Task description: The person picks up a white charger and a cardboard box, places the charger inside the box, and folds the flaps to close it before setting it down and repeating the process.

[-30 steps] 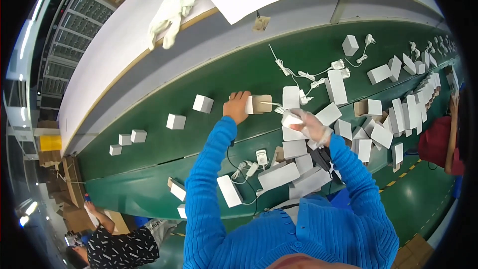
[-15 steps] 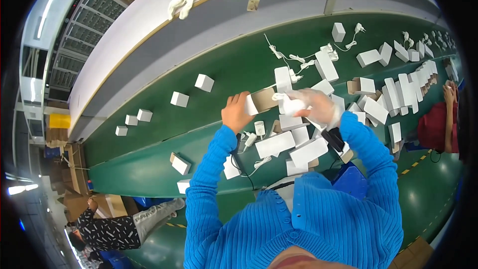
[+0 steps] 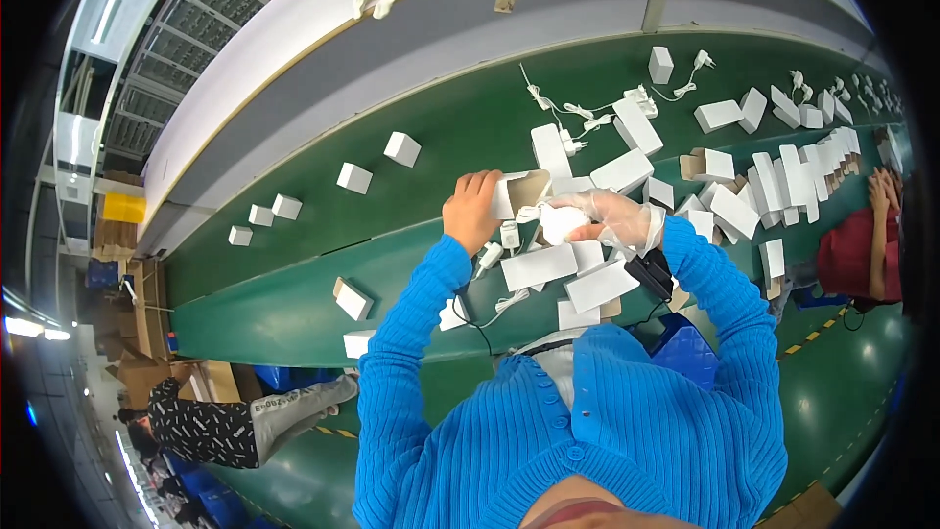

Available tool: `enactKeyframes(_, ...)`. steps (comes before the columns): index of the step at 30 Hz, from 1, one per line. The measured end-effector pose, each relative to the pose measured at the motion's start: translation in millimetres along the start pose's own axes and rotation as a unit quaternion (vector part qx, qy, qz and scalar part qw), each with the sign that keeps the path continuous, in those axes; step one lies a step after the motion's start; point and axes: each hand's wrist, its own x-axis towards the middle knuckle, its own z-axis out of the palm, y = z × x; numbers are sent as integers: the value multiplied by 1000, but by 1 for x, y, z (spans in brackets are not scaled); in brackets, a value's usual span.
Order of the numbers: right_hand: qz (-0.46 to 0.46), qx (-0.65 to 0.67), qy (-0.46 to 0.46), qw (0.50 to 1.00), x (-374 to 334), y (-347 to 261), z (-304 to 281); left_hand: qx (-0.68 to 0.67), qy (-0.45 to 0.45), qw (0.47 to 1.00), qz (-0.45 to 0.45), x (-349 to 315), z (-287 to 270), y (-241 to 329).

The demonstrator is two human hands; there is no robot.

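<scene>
Box of white cardboard (image 3: 503,200), brown inside, opens rightward, its left end grasped by the bare left hand (image 3: 471,214). Just right of the opening, the clear-gloved right hand (image 3: 617,218) grips a rounded white object with white cable (image 3: 564,225). Oblong white cardboard boxes (image 3: 540,267) lie on the near side, on the green worktop (image 3: 284,299).

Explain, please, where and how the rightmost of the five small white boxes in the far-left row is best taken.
Pinch the rightmost box by two opposite side walls, probably from above and its near right, where the left grip is closest. It touches no other box, and its faces are flat.
</scene>
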Motion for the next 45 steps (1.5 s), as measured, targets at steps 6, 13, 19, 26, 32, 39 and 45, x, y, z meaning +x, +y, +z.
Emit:
enactKeyframes(6, 11, 108, -16, 994, -6, -3, -5, -58, -4, 997, -59, -7, -2, -2)
enactKeyframes(13, 42, 103, -28, 993, -12, 2, 4, -75, -10, 995, -60, -17, -4, 3)
enactKeyframes(19, -19, -356, 16, 934, 20, -4, 9, -45, 15, 999, 12, -23, -10, 26)
enactKeyframes(26, -138, -516, 73, 842, 38, 8, 29, -156, -42, 983, -88, -29, -25, 46)
enactKeyframes(32, -182, -408, 46, 893, 38, 27, 25, -188, -36, 975, -116, -27, -27, 46)
enactKeyframes(39, -133, -261, 287, 912, 22, -3, 36, -240, 104, 938, -230, -32, -15, 62)
enactKeyframes(45, -16, 162, 337, 928, 10, 34, 104, -301, 86, 942, -123, -45, -24, 97)
